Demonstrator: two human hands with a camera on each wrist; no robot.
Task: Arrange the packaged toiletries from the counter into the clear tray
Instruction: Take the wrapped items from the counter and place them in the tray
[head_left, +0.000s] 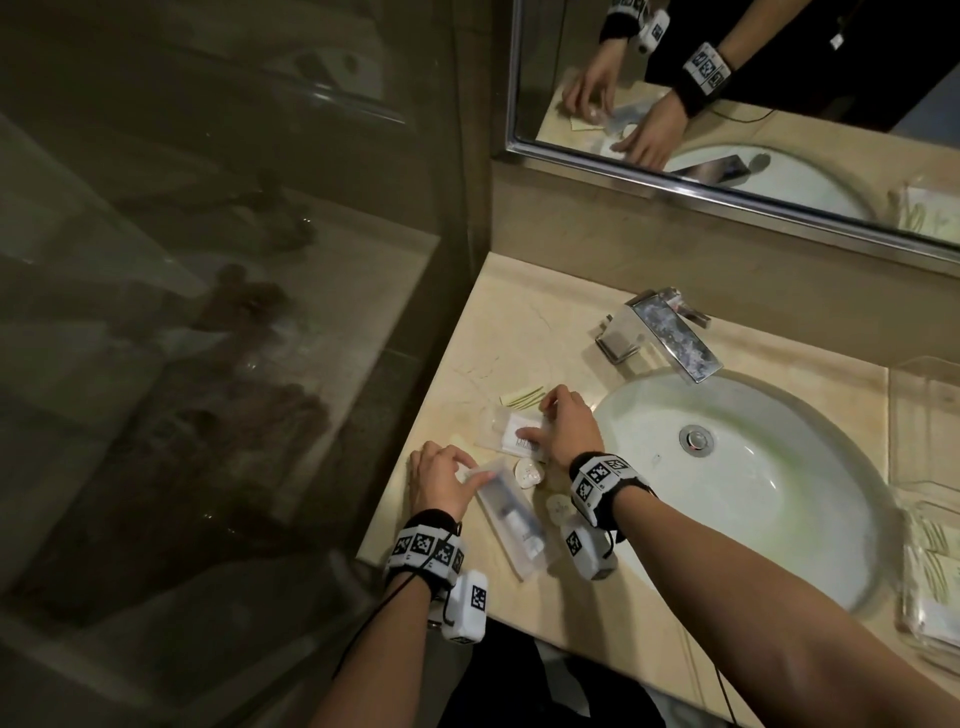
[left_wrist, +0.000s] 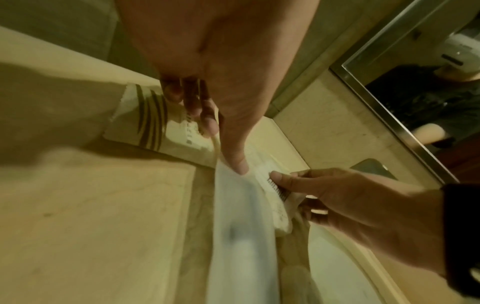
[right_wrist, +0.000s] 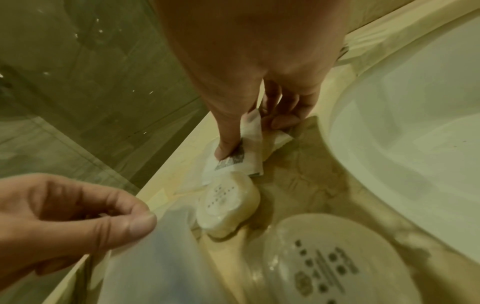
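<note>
On the beige counter, my left hand pinches the upper end of a long clear toothbrush packet, its thumb pressing the packet. My right hand pinches a small white barcode packet between thumb and fingers; the packet still touches the counter. Two round wrapped soaps lie between my hands. A striped sachet lies just beyond, and another lies under my left fingers. The clear tray stands far right.
The white sink basin and chrome faucet separate my hands from the tray, which holds striped sachets. A glass shower wall borders the counter's left edge. A mirror hangs behind.
</note>
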